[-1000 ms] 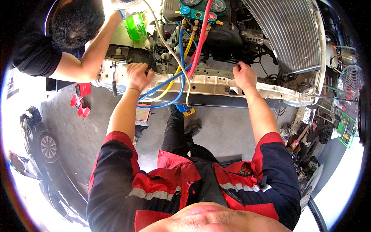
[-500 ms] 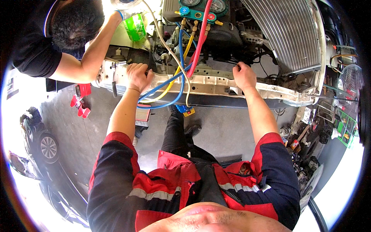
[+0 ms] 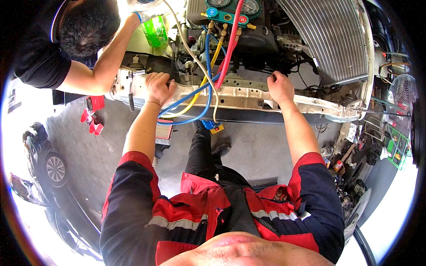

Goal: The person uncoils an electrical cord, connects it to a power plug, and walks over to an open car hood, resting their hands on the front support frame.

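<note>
My left hand [image 3: 159, 88] is closed over the left part of the pale front crossbeam [image 3: 242, 92] of an open engine bay. Farther right along the same beam, my right hand [image 3: 281, 87] curls its fingers over the top edge. Between the hands, a blue hose [image 3: 207, 57], a yellow hose [image 3: 194, 101] and a beige cable [image 3: 188, 49] hang across the beam. A red hose [image 3: 230, 44] also drops to it. The hoses run from a manifold gauge set [image 3: 226, 17] with blue and red knobs, resting over the engine. Part of the fingers is hidden behind the beam.
A co-worker [image 3: 88, 31] leans in at the upper left, near a green translucent object [image 3: 155, 32]. At the upper right stands a finned metal panel [image 3: 330, 37]. Red pieces [image 3: 94, 113] lie on the floor, a fan [image 3: 401, 95] stands right, and a parked car [image 3: 53, 177] is left.
</note>
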A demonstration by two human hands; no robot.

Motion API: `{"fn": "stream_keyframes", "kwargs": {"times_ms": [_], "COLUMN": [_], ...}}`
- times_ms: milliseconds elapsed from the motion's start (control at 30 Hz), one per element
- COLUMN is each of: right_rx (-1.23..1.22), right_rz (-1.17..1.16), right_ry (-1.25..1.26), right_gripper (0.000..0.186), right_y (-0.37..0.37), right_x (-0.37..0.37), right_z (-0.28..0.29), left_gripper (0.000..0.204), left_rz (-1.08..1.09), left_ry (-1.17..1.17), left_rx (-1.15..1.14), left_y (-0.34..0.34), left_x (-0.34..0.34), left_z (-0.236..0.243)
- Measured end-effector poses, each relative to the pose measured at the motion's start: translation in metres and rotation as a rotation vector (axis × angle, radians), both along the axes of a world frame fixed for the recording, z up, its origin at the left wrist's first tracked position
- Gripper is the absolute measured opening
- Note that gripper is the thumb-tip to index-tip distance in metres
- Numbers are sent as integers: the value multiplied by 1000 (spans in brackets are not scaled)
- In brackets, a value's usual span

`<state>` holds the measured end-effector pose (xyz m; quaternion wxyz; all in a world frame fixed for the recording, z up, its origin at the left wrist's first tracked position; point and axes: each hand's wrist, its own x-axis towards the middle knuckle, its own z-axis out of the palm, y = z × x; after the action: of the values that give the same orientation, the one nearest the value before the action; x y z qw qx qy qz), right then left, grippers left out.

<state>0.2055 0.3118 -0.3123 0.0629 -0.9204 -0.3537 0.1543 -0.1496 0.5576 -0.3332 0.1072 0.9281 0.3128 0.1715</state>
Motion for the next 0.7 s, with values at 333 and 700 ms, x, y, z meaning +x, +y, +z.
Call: {"fn": "stream_keyframes", "kwargs": {"times_ms": [333,700], "right_rx": [-8,-7], "right_rz": [-10,-14], "right_ry": [5,13], "right_gripper": [34,35], "right_y": [1,2], "right_x": [-1,-2], "right_z": [2,3], "left_gripper": [17,16], "left_rz": [5,2], "left_ry": [17,9], "left_rx": [-20,-12], "left_y": [0,0], "left_x": [0,-1], "left_z": [1,0]}}
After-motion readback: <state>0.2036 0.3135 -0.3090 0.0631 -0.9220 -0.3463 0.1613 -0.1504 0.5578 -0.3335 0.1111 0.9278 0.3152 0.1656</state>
